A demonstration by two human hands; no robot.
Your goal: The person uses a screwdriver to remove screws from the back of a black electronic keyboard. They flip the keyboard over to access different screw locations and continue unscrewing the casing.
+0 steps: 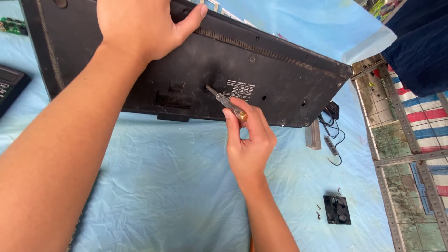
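Observation:
A long black plastic case [275, 79], dusty and scuffed, lies bottom side up and tilted on a light blue cloth [163, 186]. My left hand [140, 23] presses on its upper edge, thumb hooked over the rim. My right hand [247, 135] pinches a small screwdriver [226, 102] with a clear handle. Its tip sits in a hole in the case, just left of a white-printed label [240, 89].
A small black fan [337, 209] and two loose screws [318, 211] lie at the lower right of the cloth. Black cables [332, 130] and a grey strip [313, 135] sit beside the case's right end. A dark device [9, 86] is at far left. A wire rack [401, 154] borders the right.

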